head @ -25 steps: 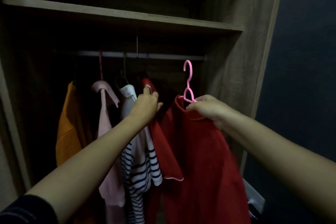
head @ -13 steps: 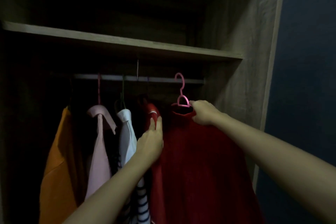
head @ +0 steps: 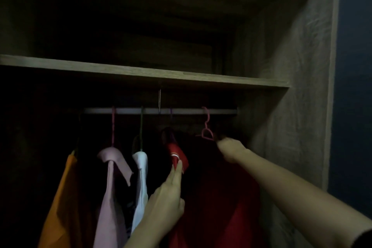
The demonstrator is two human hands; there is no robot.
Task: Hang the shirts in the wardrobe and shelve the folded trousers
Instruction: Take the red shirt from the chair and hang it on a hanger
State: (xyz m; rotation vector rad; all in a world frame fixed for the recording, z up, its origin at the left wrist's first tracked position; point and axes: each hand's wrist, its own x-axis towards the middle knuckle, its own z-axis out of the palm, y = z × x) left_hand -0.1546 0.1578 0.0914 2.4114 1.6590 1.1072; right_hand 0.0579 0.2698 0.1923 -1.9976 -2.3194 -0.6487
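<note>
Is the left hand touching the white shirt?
No, the left hand has its straight fingers on the red shirt, beside the white shirt.

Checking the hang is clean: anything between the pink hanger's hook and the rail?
Nothing visible. The pink hanger has its hook at the rail, in a gap right of the other red shirt, which the left hand touches; the right hand grips the dark red shirt.

1 head-worn view, close, angled slightly upward into the wardrobe
</note>
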